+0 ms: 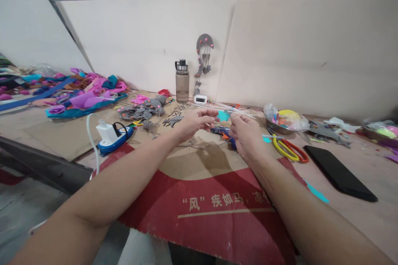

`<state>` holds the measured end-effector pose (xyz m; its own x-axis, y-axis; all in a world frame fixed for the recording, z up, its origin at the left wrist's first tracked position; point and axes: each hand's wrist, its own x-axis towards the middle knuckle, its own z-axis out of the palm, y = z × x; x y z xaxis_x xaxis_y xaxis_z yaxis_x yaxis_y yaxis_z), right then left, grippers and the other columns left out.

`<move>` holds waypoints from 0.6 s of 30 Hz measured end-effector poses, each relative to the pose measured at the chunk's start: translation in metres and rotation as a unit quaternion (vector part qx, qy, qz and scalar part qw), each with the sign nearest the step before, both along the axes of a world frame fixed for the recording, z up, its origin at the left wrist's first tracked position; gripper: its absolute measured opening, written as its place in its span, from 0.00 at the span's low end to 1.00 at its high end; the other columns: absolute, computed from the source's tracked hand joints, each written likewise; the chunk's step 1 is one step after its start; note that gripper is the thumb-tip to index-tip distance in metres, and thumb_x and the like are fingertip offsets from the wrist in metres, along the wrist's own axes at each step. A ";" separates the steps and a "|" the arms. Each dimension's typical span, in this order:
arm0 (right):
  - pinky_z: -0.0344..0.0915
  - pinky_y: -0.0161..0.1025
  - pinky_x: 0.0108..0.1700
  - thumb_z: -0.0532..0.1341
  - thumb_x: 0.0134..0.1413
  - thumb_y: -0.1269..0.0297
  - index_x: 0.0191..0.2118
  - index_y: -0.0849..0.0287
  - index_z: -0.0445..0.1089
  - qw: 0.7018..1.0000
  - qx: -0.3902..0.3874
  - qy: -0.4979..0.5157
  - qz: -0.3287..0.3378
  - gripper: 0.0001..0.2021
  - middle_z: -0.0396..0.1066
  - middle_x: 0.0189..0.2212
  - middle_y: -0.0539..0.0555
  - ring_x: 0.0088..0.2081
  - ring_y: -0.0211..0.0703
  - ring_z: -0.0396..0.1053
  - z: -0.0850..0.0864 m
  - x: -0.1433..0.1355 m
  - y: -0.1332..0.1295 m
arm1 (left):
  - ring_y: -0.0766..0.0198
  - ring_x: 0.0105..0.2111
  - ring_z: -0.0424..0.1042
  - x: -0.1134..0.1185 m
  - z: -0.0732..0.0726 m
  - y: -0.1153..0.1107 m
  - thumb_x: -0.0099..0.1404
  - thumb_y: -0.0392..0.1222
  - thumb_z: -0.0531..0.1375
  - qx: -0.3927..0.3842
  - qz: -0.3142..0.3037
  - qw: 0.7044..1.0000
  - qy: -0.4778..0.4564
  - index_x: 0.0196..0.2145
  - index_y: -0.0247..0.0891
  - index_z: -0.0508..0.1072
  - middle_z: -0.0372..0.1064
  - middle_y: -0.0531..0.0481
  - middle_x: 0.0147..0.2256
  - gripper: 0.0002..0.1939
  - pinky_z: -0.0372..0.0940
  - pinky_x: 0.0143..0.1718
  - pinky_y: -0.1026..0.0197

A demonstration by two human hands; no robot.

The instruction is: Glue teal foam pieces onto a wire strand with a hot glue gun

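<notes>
At the frame's center, the right hand (pixel 247 132) is pinching the turquoise star (pixel 223 116) at its right edge. The left hand (pixel 199 122) is curving its fingers beside the left edge; I cannot tell whether they are gripping. Scissors (pixel 290 156) are lying at center right, near a phone (pixel 340 172).

Small turquoise star-shaped cutout (pixel 223 115); thin, broad face showing; raised between left fingers (pixel 209 112) and right fingers (pixel 238 119).

Bottle (pixel 182 85) stands left behind star (pixel 223 116); phone (pixel 339 172) right of scissors (pixel 291 148).
</notes>
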<state>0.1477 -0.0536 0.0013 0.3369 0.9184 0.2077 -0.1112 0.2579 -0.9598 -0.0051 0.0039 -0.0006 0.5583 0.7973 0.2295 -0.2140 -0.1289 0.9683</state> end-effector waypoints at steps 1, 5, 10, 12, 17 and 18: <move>0.44 0.28 0.17 0.64 0.45 0.63 0.23 0.56 0.56 1.000 -0.003 0.019 0.000 0.14 0.47 0.15 0.39 0.16 0.27 0.43 0.002 0.000 0.000 | 0.72 0.26 0.68 -0.001 -0.001 0.002 0.53 0.34 0.62 -0.003 0.026 1.000 -0.008 0.37 0.32 0.74 0.72 0.48 0.33 0.12 0.62 0.29 0.66; 0.43 0.26 0.17 0.65 0.43 0.68 0.21 0.56 0.53 0.997 0.000 0.078 0.000 0.16 0.46 0.15 0.38 0.16 0.25 0.42 0.004 -0.001 -0.002 | 0.75 0.16 0.55 -0.004 -0.005 0.012 0.49 0.32 0.55 -0.007 0.110 0.993 -0.034 0.20 0.33 0.68 0.58 0.55 0.17 0.03 0.50 0.19 0.68; 0.43 0.26 0.16 0.66 0.40 0.65 0.21 0.57 0.54 0.996 -0.005 0.083 0.007 0.16 0.46 0.15 0.39 0.16 0.25 0.43 0.004 -0.001 -0.002 | 0.77 0.13 0.39 -0.010 -0.005 0.020 0.44 0.34 0.52 -0.045 0.121 0.991 -0.042 0.13 0.37 0.55 0.41 0.60 0.13 0.08 0.36 0.17 0.67; 0.43 0.26 0.17 0.67 0.39 0.63 0.21 0.57 0.55 0.997 -0.005 0.077 0.007 0.16 0.46 0.15 0.39 0.17 0.25 0.43 0.003 -0.001 -0.001 | 0.77 0.13 0.38 -0.012 -0.004 0.021 0.44 0.34 0.51 -0.056 0.126 0.990 -0.037 0.13 0.38 0.52 0.40 0.59 0.13 0.09 0.33 0.17 0.67; 0.43 0.28 0.17 0.67 0.39 0.60 0.22 0.57 0.56 0.998 0.002 0.059 0.014 0.17 0.47 0.16 0.39 0.17 0.26 0.42 0.002 0.001 -0.001 | 0.76 0.13 0.38 -0.013 -0.002 0.021 0.48 0.35 0.52 -0.066 0.135 0.988 -0.035 0.16 0.37 0.59 0.40 0.61 0.13 0.06 0.35 0.16 0.67; 0.43 0.28 0.17 0.67 0.39 0.59 0.22 0.57 0.56 0.998 0.006 0.060 0.015 0.17 0.47 0.16 0.39 0.17 0.26 0.42 0.002 0.002 -0.001 | 0.76 0.13 0.39 -0.011 -0.003 0.020 0.50 0.35 0.53 -0.058 0.133 0.989 -0.038 0.19 0.36 0.63 0.41 0.62 0.13 0.05 0.37 0.16 0.68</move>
